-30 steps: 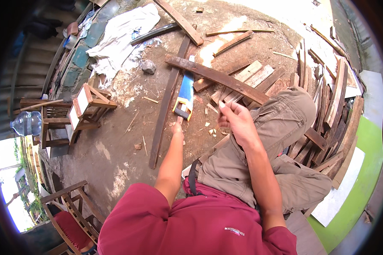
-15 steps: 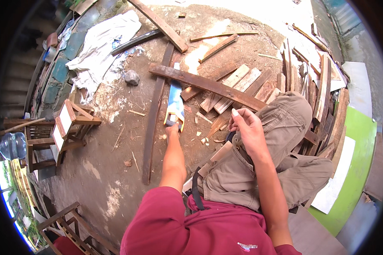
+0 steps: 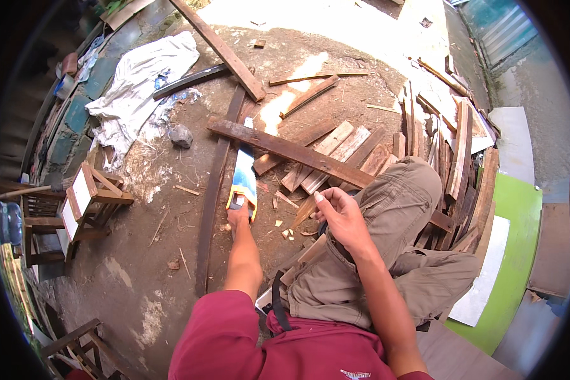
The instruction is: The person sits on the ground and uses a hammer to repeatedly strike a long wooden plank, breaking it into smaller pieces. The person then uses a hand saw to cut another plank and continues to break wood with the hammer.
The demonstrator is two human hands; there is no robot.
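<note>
Dusty concrete floor (image 3: 139,278) strewn with planks (image 3: 335,149).

Hard daylight falls from the upper right, burning the pale ground (image 3: 335,19) at the top to a near-white glare. A bright patch also lies across the planks (image 3: 285,107). The lower dirt sits in softer shade. Focus is sharp in the middle; toward the rim straight boards bend, detail smears, and a black circular vignette closes the corners

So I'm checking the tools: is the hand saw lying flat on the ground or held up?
Lying flat: the hand saw rests blade-down on the dirt, the left hand at its yellow handle.
</note>
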